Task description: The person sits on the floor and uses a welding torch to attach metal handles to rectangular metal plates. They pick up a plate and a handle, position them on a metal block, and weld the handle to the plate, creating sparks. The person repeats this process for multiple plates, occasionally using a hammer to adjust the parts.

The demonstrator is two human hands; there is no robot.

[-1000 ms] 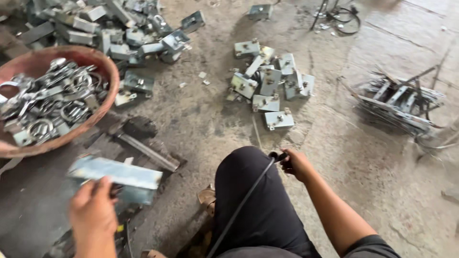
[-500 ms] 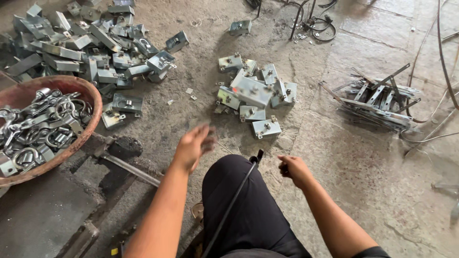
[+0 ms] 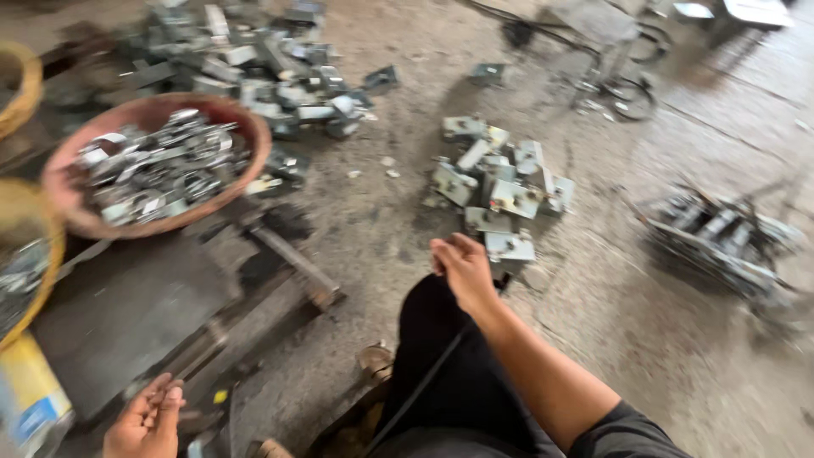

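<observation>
A thin dark rod runs slanting from the near middle up across the black-clad knee to the right hand, whose fingers curl at its far end. Just beyond lies a heap of grey metal brackets (boxy, folded pieces), jumbled on the concrete floor, right of centre

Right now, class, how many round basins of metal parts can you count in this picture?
3: a red basin at upper left; two yellow rims at the left edge, one top, one lower. Others may lie out of frame.
</observation>
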